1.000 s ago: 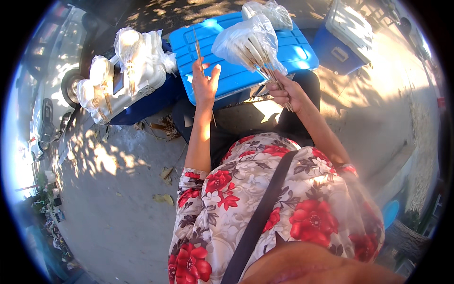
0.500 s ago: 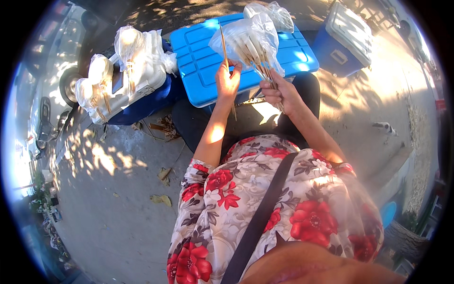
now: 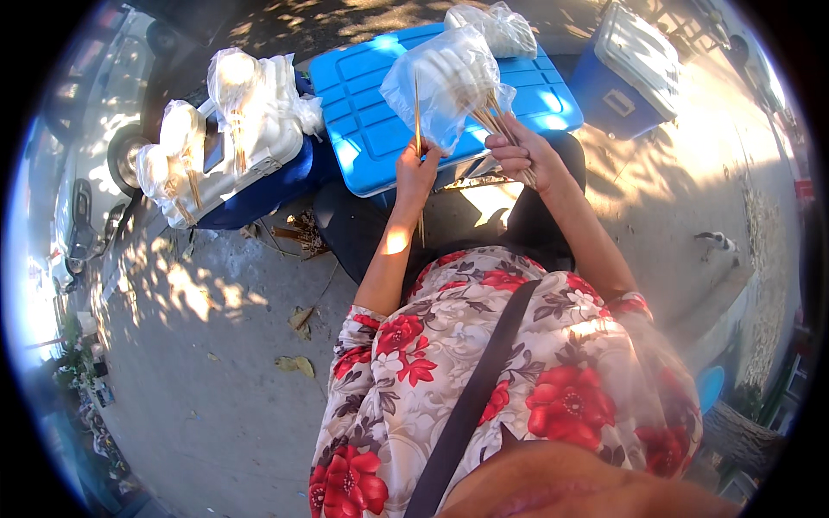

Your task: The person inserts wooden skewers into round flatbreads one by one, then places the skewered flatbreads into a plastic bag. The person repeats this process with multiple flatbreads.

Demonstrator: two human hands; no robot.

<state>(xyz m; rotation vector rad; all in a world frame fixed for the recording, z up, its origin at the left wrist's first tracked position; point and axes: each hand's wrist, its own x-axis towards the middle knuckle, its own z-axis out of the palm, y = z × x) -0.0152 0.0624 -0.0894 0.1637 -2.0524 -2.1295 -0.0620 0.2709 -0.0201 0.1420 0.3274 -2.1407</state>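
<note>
My right hand [image 3: 528, 157] is closed around a bundle of wooden skewers [image 3: 494, 118]. Their upper ends, with pale pieces on them, are inside a clear plastic bag [image 3: 432, 73] held above the blue lid. A thin wooden skewer [image 3: 418, 112] stands upright in the pinched fingers of my left hand [image 3: 417, 171], its lower end passing below the palm. The bag's lower edge hangs close to my left fingertips; I cannot tell whether they touch it. Under both hands is the blue lid [image 3: 350, 112] of a large box.
On the left, a white-lidded blue cooler [image 3: 268, 160] carries several bagged bundles of skewers [image 3: 235, 82]. Another plastic bag [image 3: 505, 30] lies at the lid's far edge. A second cooler [image 3: 626, 78] stands at the far right. A small black-and-white animal [image 3: 717, 242] is on the pavement.
My right hand has moved slightly right, and the bagged skewers now lean further left. The single skewer in my left hand has dropped a little and stands straighter.
</note>
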